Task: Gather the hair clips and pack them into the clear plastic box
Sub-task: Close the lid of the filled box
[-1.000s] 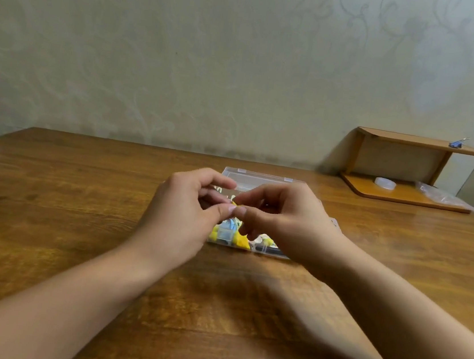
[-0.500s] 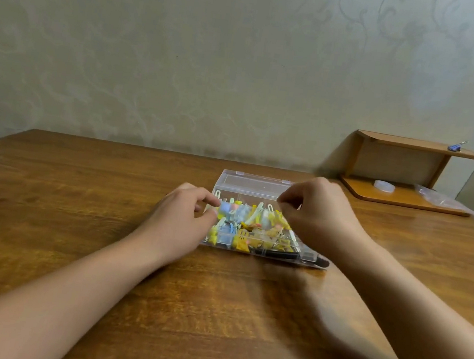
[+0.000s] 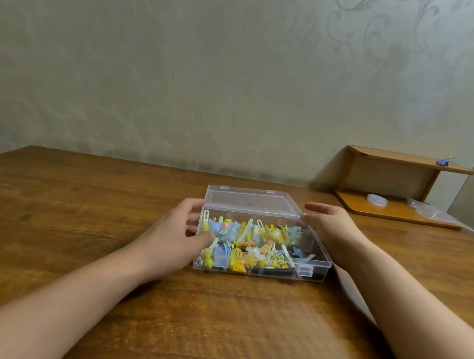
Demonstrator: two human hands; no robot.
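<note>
The clear plastic box lies in the middle of the wooden table with its lid swung open towards the wall. Several hair clips, mostly yellow, pale blue and white, fill its compartments. My left hand rests against the box's left wall, fingers spread, thumb at the rim. Beside the right back corner of the box, my right hand is held with fingers apart, fingertips close to the lid's hinge edge. Neither hand holds a clip.
The wooden table runs to a wall at the back. A small wooden shelf stands at the far right corner, with a white lid-like disc, a plastic bag and a blue clip on it.
Both hands met over the box a second ago, pinching something small. They have since parted to the box's left and right sides and opened. The view has tilted to show the box fully.
</note>
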